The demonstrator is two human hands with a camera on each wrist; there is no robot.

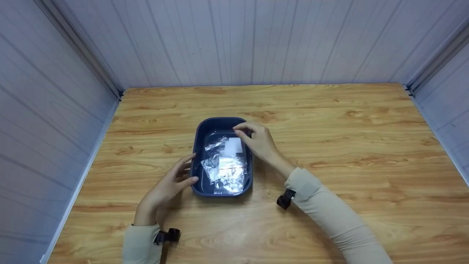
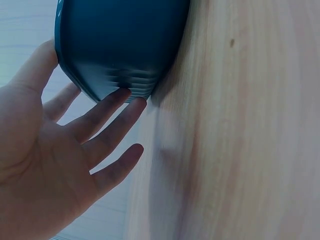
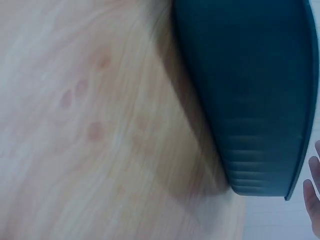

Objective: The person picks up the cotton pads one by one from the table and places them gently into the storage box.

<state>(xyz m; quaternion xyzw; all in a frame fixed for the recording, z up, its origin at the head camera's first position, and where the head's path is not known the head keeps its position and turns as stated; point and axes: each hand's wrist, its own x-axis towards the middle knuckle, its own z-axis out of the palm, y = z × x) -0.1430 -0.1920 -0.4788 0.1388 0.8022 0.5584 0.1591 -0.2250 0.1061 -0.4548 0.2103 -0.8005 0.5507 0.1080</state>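
A dark blue rectangular bin [image 1: 222, 194] stands on the table with several clear plastic bags [image 1: 210, 165] inside, one showing a white card [image 1: 233, 146]. My left hand [image 1: 169, 185] is at the bin's left side, its thumb at the rim. In the left wrist view its fingers [image 2: 114, 127] are spread, some tips against the ribbed outer wall. My right hand [image 1: 261, 141] reaches over the right rim, thumb and index tips close together above the bags. I cannot tell whether something thin is between them. Fingertips [image 3: 311, 192] show at the right edge of the right wrist view.
The wood-grain tabletop [image 1: 348, 128] extends around the bin. Pale panel walls [image 1: 234, 40] rise behind it and at both sides. A small black camera [image 1: 170, 235] sits on the left wrist, another camera [image 1: 285, 199] on the right.
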